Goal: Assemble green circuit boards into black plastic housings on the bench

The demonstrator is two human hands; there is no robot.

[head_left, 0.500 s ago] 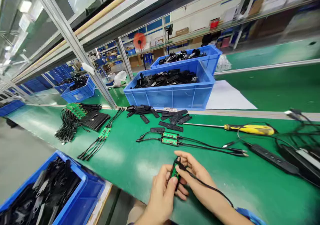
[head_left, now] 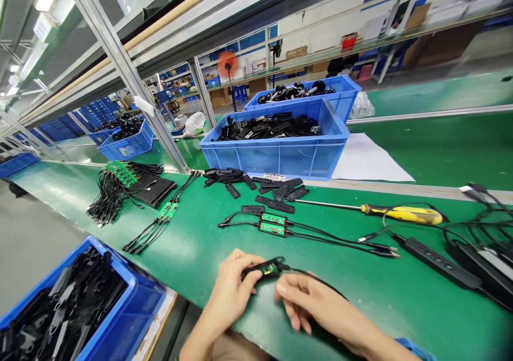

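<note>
My left hand [head_left: 234,283] is closed around a black plastic casing [head_left: 251,269] with a green circuit board [head_left: 269,269] in it, held low over the bench. A black cable [head_left: 316,279] leaves the casing's right end and runs past the back of my right hand [head_left: 306,299]. That hand is beside the casing, its fingers loosely curled and partly apart, with nothing visible in them. Just beyond lie two cased boards [head_left: 273,228] with cables at both ends. Several loose black covers [head_left: 274,204] are scattered behind them.
A yellow-handled screwdriver [head_left: 404,213] and a black power strip-like unit [head_left: 438,262] lie at right. Blue bins [head_left: 276,155] of black parts stand behind, another blue bin [head_left: 140,302] at lower left. Bundled wired boards [head_left: 120,174] sit at left beside a metal post [head_left: 132,78].
The casing has moved left and turned from upright to nearly level, now in my left hand alone. My right hand has come off it and sits to its right.
</note>
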